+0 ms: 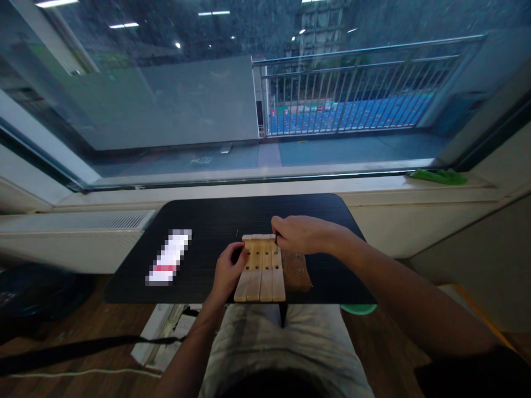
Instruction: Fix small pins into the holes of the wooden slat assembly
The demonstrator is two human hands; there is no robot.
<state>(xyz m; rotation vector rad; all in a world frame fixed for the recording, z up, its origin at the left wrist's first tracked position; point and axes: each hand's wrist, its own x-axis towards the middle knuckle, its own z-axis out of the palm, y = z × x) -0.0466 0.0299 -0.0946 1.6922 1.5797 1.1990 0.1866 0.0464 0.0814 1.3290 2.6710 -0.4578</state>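
Observation:
A small slatted wooden piece [260, 284] lies on the black table near its front edge. Its pale slats run side by side, with two rows of dark round screw heads or holes across them. My left hand [229, 270] grips its left edge, thumb and fingers closed against the wood. Over its far right corner, my right hand [294, 235] is closed around a thin dark tool [276, 239] that points down at the rightmost slat. Most of the tool is hidden in the fingers, so its kind does not show. Right of the slats lies a rough brown board [297, 272].
A blurred-out bright rectangle [169, 258] lies on the table's left side. The black table [199, 215] stands against a windowsill with a green cloth [438, 176] at right. A white radiator [78, 235] is at left. A green round object [359, 309] shows below the table's right edge.

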